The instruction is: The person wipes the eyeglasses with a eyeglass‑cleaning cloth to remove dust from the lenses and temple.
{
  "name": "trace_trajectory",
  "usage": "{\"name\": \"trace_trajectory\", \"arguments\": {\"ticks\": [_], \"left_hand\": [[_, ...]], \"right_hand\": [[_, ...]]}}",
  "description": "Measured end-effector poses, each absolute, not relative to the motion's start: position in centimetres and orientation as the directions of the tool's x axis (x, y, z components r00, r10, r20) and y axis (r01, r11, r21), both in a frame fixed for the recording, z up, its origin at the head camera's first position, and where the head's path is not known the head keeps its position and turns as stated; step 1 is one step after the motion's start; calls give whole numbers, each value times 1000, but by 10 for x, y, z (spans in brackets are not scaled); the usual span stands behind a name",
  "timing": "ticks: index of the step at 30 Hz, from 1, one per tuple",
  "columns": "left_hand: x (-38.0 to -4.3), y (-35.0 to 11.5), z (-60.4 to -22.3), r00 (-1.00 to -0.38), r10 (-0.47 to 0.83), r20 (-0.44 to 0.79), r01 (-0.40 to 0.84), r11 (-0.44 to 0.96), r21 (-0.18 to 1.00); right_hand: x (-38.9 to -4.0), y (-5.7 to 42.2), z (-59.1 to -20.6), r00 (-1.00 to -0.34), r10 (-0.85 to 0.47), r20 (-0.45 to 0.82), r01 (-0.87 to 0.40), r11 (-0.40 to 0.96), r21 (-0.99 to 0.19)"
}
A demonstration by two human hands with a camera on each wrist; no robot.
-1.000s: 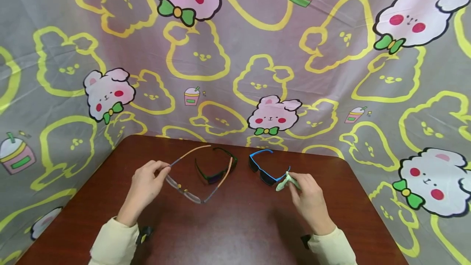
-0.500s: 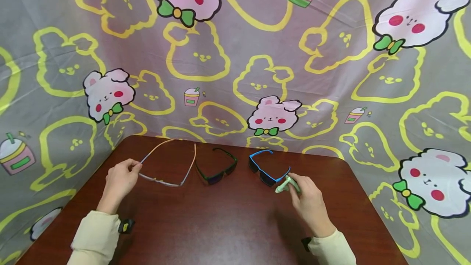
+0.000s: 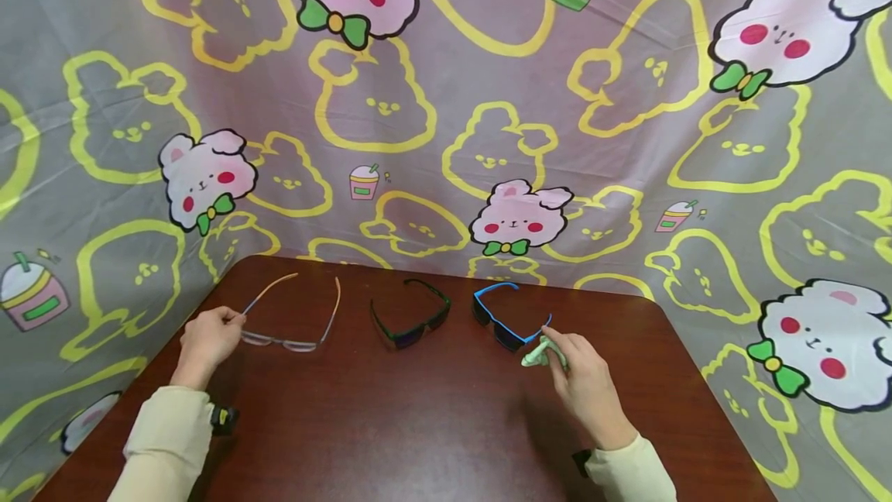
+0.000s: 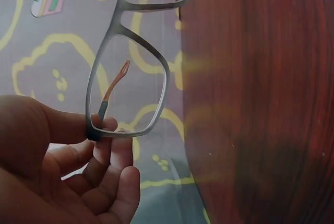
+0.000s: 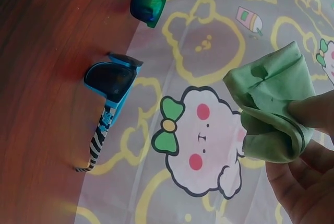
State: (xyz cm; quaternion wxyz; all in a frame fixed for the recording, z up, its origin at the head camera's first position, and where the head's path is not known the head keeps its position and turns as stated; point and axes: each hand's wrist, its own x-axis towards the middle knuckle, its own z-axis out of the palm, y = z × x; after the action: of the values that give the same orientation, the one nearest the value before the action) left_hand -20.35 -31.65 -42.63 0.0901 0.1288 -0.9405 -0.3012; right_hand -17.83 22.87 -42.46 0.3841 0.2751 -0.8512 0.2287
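My left hand point(image 3: 211, 339) pinches a pair of clear eyeglasses point(image 3: 282, 344) at the hinge corner, thumb against fingers. In the left wrist view the eyeglasses point(image 4: 160, 72) show a grey frame and orange-brown temple tips. On the right, my right hand point(image 3: 584, 378) grips a folded pale green cloth point(image 3: 542, 352) between thumb and fingers. The cloth point(image 5: 271, 104) fills the hand's front in the right wrist view. Close beyond it, blue sunglasses point(image 3: 503, 326) with dark lenses rest on the table, temples unfolded.
Dark green sunglasses point(image 3: 411, 330) lie with temples unfolded between the eyeglasses and the blue pair. The brown wooden table point(image 3: 390, 424) meets a patterned cloth backdrop point(image 3: 418, 84) at its back and sides.
The left hand has carried the eyeglasses leftward, from in front of the green sunglasses to the table's left side. The right hand stays in place while the cloth shifts slightly in its fingers.
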Motion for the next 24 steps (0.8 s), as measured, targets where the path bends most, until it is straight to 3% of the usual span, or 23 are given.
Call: {"name": "trace_trajectory", "arguments": {"ticks": [8,17,24], "left_hand": [[-208,-333,-433,-955,-295,31,-222,780,585],[-213,-346,-438,-949,-316,10,-251,771,585],[-218,-355,-445,-939,-342,26,-266,775,573]], "right_hand": [[-181,228,-429,-527,-301,795,-659,736,-158],[-178,228,-429,-604,-286,744,-609,768,-200],[-181,229,-433,-562,-309,768,-644,746,-171]]}}
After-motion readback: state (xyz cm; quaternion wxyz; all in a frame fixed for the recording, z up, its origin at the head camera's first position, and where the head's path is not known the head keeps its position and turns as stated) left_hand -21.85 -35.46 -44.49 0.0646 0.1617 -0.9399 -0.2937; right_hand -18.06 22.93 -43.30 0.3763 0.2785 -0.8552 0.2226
